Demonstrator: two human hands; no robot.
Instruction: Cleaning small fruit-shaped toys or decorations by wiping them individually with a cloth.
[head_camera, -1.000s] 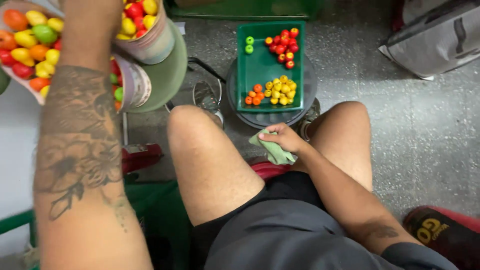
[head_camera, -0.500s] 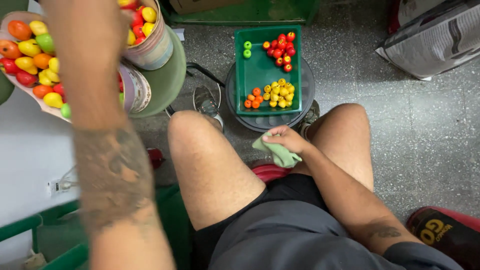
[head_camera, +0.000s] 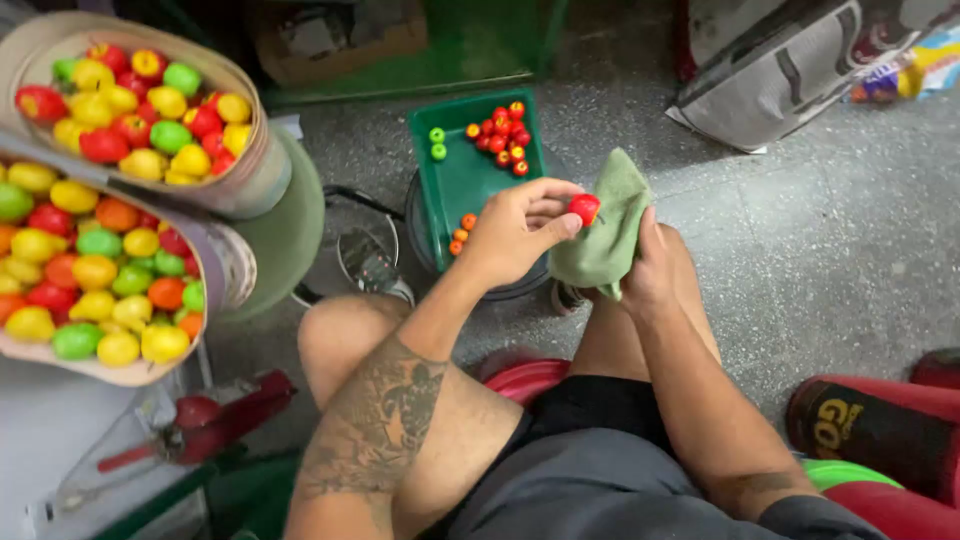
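Fruit (head_camera: 584, 208), small & red, pinched in left hand (head_camera: 515, 232); right hand (head_camera: 652, 262) grips green cloth (head_camera: 603, 233) beside it, over tray (head_camera: 452, 185) edge, bare floor (head_camera: 830, 260) to the right.

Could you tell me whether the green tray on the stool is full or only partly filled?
Partly filled: the green tray shows bare bottom between small sorted clusters of fruit.

Left hand (head_camera: 515, 232) pinches a small red fruit (head_camera: 584, 208) at the fingertips, above the near end of the green tray (head_camera: 462, 180). Right hand (head_camera: 655, 265), just right of the tray, holds a green cloth (head_camera: 605, 228) touching the fruit. Two round baskets (head_camera: 245, 180) of mixed coloured fruit sit well left of the tray.
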